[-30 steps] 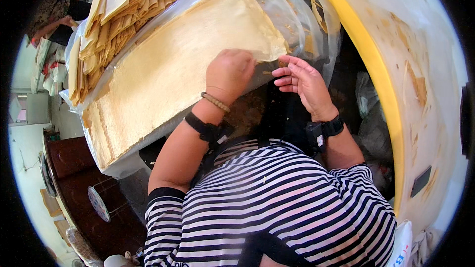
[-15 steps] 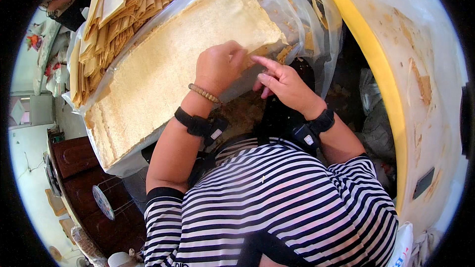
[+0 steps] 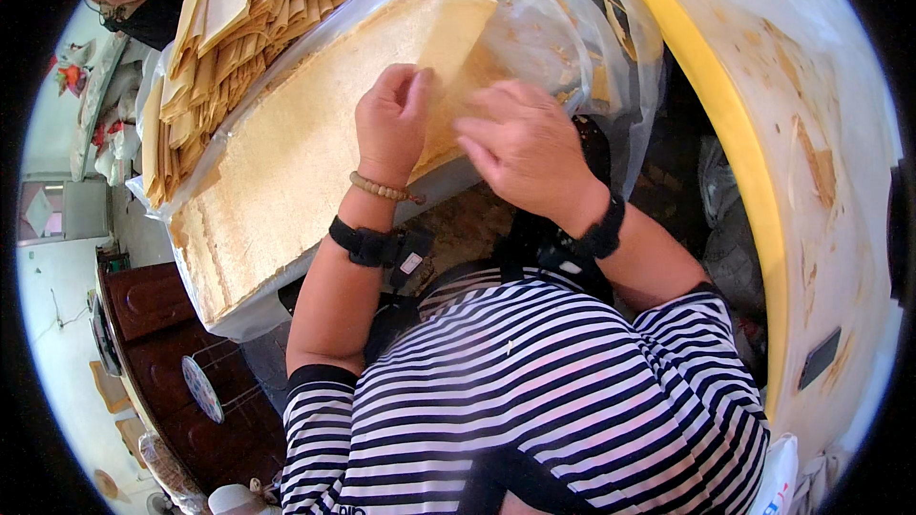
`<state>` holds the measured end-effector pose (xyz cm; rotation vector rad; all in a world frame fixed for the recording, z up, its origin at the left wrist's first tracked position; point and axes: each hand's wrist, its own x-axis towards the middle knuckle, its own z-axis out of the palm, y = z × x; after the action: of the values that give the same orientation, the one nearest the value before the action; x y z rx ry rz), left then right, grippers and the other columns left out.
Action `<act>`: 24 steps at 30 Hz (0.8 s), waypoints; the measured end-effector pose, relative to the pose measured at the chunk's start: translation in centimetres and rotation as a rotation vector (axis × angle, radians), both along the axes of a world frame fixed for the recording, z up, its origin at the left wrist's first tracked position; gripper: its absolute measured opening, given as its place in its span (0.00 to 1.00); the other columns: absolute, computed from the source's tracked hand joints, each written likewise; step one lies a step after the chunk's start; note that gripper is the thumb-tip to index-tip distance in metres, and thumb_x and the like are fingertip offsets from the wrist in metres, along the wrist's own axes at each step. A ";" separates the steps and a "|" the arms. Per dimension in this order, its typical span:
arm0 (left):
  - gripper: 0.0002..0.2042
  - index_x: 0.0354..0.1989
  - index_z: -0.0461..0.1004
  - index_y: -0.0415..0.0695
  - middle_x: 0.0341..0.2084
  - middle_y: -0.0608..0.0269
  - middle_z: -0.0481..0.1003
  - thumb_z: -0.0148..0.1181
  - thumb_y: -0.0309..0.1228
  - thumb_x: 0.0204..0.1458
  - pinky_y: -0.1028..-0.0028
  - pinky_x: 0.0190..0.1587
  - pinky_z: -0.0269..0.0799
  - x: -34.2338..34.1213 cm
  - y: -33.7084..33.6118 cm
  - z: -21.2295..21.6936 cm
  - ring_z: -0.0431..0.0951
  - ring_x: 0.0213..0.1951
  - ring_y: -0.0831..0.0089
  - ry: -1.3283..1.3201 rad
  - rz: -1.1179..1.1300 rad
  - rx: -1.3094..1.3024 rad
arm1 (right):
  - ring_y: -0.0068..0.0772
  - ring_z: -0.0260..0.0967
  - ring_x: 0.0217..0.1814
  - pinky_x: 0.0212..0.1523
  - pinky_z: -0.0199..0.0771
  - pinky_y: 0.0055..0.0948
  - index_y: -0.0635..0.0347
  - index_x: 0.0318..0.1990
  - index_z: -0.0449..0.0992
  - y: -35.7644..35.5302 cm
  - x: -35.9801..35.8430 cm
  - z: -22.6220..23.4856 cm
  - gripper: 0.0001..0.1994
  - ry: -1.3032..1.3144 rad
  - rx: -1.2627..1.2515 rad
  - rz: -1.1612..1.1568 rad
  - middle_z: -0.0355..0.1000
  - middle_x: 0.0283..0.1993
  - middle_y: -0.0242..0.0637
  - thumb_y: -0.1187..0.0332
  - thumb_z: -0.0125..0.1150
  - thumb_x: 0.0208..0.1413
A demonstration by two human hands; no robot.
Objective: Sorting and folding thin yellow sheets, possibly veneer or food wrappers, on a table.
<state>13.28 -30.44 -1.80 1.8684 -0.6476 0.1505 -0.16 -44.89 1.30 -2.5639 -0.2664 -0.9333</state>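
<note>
A long stack of thin, pale yellow sheets (image 3: 286, 172), like tofu skin, lies slantwise in front of me on clear plastic. The top sheet's right end (image 3: 460, 24) is turned up and over to the left. Over the middle of the stack, my left hand (image 3: 391, 124) is closed, thumb against curled fingers, at the edge of this turned sheet. My right hand (image 3: 534, 148) is just to the right, above the stack's near right edge. Its fingers are bent and smeared by motion, so whether they touch the sheet is unclear.
Folded yellow sheets (image 3: 210, 48) are piled beyond the stack at the upper left. Plastic film (image 3: 620, 86) bunches at its right end. A yellow-edged, plastic-covered surface (image 3: 754, 200) curves along my right, bearing a dark phone-like slab (image 3: 820, 359). Dark wooden furniture (image 3: 143, 300) stands left.
The sheet's right end has gone from lying flat to being turned over leftward. My left hand has moved slightly left and my right hand has come closer, its pointing finger now bent.
</note>
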 end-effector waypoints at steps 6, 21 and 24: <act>0.07 0.34 0.77 0.42 0.22 0.61 0.76 0.60 0.32 0.60 0.74 0.28 0.70 3.5 3.3 2.7 0.74 0.24 0.74 -0.255 0.229 -0.030 | 0.45 0.71 0.50 0.45 0.74 0.41 0.55 0.45 0.79 0.4 4.0 -3.0 0.12 0.312 -0.043 0.074 0.74 0.51 0.39 0.64 0.63 0.53; 0.11 0.38 0.80 0.49 0.40 0.61 0.81 0.65 0.28 0.44 0.64 0.43 0.79 -6.7 4.3 6.2 0.82 0.42 0.61 -0.615 -0.288 0.114 | 0.33 0.67 0.58 0.65 0.62 0.29 0.62 0.56 0.70 4.1 2.3 -6.6 0.15 0.581 0.782 0.444 0.70 0.59 0.43 0.66 0.46 0.68; 0.11 0.39 0.78 0.43 0.38 0.60 0.81 0.64 0.28 0.46 0.63 0.43 0.80 -8.3 7.6 3.5 0.82 0.41 0.60 -0.718 -0.314 0.108 | 0.31 0.71 0.43 0.49 0.71 0.29 0.58 0.47 0.73 5.9 3.4 -2.2 0.11 0.689 1.553 0.273 0.76 0.45 0.41 0.64 0.44 0.70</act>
<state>4.97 -22.88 1.70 1.7698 -1.4503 0.6036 3.20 -38.99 -0.89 -1.1715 0.2468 0.0411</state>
